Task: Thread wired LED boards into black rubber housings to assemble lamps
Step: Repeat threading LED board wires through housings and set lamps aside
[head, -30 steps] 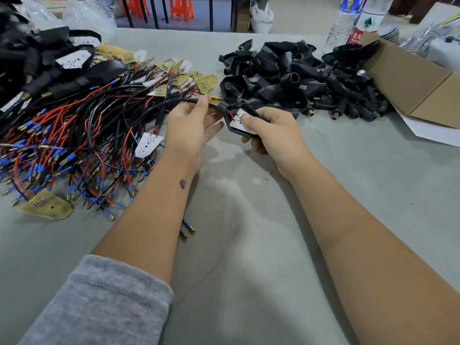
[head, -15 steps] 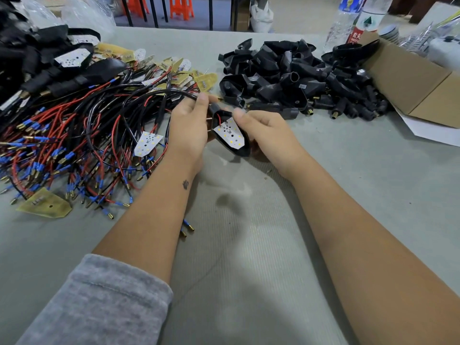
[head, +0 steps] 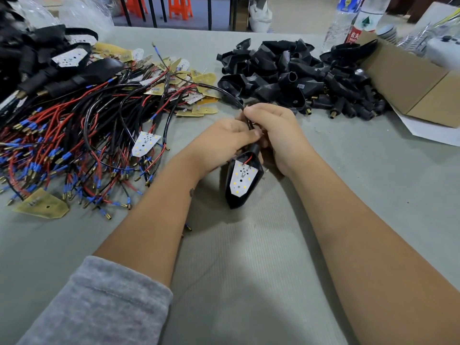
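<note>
A black rubber housing (head: 235, 199) hangs point-down between my hands, with a white LED board (head: 242, 178) seated in its open face. My left hand (head: 224, 140) grips the housing's narrow neck. My right hand (head: 276, 135) pinches the black wire (head: 211, 89) that comes out of the neck's top and runs back left to the wire pile. A short red lead shows at the board's top edge.
A tangle of red and black wired LED boards (head: 87, 135) covers the left of the grey table (head: 249, 270). A heap of empty black housings (head: 298, 75) lies at the back right beside a cardboard box (head: 418, 88). Water bottles (head: 348, 21) stand behind.
The housing has turned from lying flat to hanging point-down toward me. My hands came closer to me, and my right hand shifted from the housing's body to the wire at its neck.
</note>
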`<state>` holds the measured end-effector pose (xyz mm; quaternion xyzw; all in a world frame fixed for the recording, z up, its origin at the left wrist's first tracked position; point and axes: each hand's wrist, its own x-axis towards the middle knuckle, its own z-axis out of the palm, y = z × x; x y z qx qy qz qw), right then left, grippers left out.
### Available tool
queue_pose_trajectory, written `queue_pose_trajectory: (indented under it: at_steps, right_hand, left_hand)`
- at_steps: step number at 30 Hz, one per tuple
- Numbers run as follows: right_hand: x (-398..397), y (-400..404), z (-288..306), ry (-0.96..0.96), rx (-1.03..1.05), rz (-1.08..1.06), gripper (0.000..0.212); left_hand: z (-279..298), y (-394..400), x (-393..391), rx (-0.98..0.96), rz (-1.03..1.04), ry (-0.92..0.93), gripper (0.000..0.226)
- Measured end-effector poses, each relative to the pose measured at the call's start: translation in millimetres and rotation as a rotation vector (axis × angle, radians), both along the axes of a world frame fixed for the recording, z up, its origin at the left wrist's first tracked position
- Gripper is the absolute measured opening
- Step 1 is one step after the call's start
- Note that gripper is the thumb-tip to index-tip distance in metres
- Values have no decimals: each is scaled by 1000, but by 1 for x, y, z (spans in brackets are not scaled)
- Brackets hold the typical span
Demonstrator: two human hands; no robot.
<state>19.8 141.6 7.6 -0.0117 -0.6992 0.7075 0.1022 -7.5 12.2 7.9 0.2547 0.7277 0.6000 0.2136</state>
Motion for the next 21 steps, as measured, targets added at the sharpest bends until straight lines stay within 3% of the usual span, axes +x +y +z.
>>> queue_pose_trajectory:
  at_steps: [4,7,10,15,21]
  right_hand:
    - [-3,-1,0,41,54,-87,28]
    - [-4,-3,0,8,33,-123,33]
    - [-2,-2,2,-18,94,-132,33]
    - [0,-2,2,-61,195,-36,32]
    - [4,1,4,-90,307,73,30]
  left_hand:
    - [-2,1,-2,-84,49,20,38]
    - [0,5,-5,-24,178,-57,25]
    - [0,5,-12,201,371,-232,12]
    - [-1,-10,-25,645,459,-522,29]
    - [-3,-25,-34,866,564,-535,35]
